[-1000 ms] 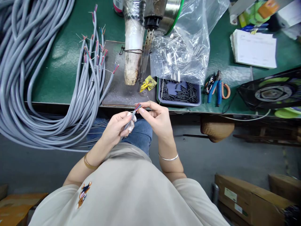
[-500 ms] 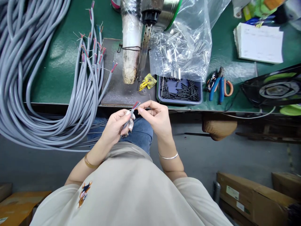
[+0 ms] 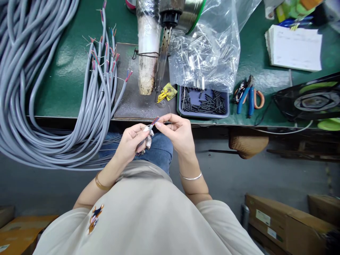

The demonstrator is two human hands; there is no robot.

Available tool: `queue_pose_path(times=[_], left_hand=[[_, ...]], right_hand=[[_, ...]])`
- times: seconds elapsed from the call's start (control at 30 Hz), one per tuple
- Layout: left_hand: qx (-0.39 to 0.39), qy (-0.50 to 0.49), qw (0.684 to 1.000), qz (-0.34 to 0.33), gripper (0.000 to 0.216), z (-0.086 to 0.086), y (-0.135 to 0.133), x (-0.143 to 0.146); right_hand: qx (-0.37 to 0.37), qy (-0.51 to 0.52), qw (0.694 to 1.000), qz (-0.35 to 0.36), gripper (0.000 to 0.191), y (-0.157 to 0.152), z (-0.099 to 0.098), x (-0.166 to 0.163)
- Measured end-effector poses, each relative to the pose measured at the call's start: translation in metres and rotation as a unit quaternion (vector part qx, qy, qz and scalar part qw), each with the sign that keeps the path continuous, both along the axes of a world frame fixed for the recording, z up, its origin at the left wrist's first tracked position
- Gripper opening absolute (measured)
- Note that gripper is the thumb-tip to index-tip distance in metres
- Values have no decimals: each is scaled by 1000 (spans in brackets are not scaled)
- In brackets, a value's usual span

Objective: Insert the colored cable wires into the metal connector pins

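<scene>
Just past the bench edge, my left hand [image 3: 134, 140] is closed round the end of a grey cable [image 3: 151, 127]. Red, blue and other thin wires [image 3: 154, 120] fan out from its stripped tip. Thumb and forefinger of my right hand [image 3: 176, 132] pinch at these wires; which one is between them is too small to tell. A thin silvery wire [image 3: 170, 110] curls up by the right fingers. Under the left fingers hangs a whitish wrapped piece [image 3: 148, 141], partly hidden.
Many grey cables [image 3: 79, 141] with stripped ends drape over the bench at left. Ahead are a soldering iron [image 3: 162, 58], a yellow sponge [image 3: 170, 91], a tray [image 3: 205, 115] of black tubes and a plastic bag [image 3: 204, 53]. Pliers [image 3: 249, 99] and a black fan [image 3: 308, 99] sit right.
The coloured wires have tilted to the right, and the orange wire seen between the right fingertips no longer shows clearly. Both hands stay nearly in place.
</scene>
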State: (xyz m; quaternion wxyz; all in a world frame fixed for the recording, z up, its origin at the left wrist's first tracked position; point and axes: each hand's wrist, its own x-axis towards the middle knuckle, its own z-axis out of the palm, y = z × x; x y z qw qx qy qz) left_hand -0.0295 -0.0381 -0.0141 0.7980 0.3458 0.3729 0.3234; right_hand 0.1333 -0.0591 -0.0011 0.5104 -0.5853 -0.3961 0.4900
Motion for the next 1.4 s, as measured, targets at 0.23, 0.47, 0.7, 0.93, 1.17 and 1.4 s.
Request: queue_pose_path(times=[0.23, 0.47, 0.7, 0.93, 1.17, 1.4], left_hand=[[22, -6, 1000, 3, 35, -1, -4, 2], [5, -6, 1000, 5, 35, 7, -3, 0], [10, -8, 1000, 28, 36, 4, -2, 0], [32, -5, 999, 26, 31, 0, -4, -2], [35, -1, 999, 14, 32, 0, -7, 0], [1, -45, 999, -6, 32, 13, -5, 0]], right_hand=[[45, -74, 996, 1, 17, -4, 2, -3], [241, -448, 857, 79, 16, -11, 0, 11], [242, -480, 841, 63, 17, -17, -1, 19], [114, -220, 968, -24, 25, -17, 2, 10], [66, -152, 986, 21, 26, -14, 6, 1], [158, -187, 956, -163, 25, -16, 5, 12]])
